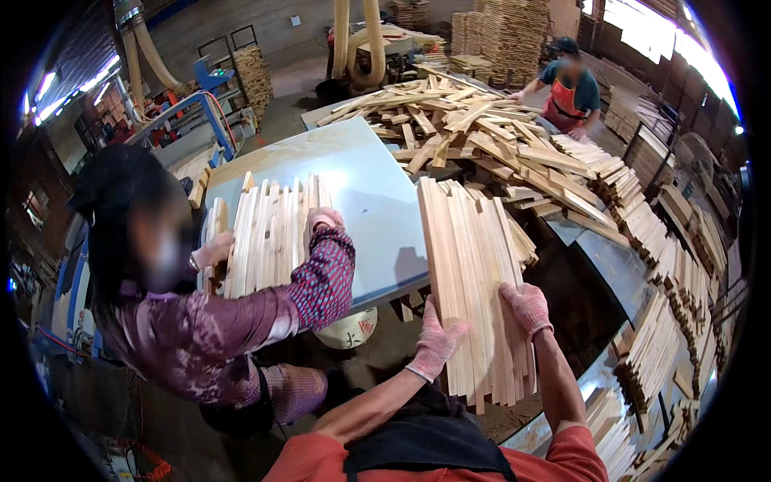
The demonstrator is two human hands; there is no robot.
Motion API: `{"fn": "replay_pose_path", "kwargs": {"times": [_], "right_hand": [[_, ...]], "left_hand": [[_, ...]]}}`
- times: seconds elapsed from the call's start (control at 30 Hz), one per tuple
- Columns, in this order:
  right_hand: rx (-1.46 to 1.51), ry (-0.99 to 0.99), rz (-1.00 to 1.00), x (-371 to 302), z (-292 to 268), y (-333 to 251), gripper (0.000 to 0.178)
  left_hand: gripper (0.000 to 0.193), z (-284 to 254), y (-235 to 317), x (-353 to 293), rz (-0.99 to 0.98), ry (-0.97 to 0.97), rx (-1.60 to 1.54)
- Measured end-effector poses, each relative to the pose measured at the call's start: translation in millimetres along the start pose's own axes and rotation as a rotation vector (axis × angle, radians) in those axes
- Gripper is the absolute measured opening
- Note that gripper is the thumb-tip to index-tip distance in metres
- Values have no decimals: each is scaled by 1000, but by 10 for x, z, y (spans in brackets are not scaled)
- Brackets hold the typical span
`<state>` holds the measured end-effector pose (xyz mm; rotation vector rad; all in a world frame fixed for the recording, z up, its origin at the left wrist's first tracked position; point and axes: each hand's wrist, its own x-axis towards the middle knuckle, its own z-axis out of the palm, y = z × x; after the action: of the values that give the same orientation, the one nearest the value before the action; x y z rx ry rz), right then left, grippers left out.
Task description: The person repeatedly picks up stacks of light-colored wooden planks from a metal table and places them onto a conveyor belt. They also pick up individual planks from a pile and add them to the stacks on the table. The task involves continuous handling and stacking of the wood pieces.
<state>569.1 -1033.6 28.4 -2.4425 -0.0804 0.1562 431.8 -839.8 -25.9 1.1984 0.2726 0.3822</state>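
A bundle of pale wooden strips is held up in front of me, squeezed from both sides. My left hand, in a pinkish work glove, presses the bundle's left edge near its lower end. On the opposite edge my right hand, gloved alike, grips a little higher. The strips stand side by side with uneven ends. To my left, a co-worker's gloved hands hold a row of similar strips on a blue-grey table.
A large jumbled heap of wooden strips lies beyond the bundle. Stacked strips line the benches along the right. Another person in a red apron stands at the far right. A round white container sits below the table.
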Motion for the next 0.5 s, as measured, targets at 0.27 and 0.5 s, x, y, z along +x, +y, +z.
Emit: {"fn": "replay_pose_path", "kwargs": {"times": [0.27, 0.5], "right_hand": [[-188, -287, -119, 1349, 553, -862, 84], [-31, -463, -220, 1918, 1200, -1445, 83]], "left_hand": [[71, -273, 298, 1028, -119, 264, 0], [71, -1117, 236, 1817, -125, 360, 313]]}}
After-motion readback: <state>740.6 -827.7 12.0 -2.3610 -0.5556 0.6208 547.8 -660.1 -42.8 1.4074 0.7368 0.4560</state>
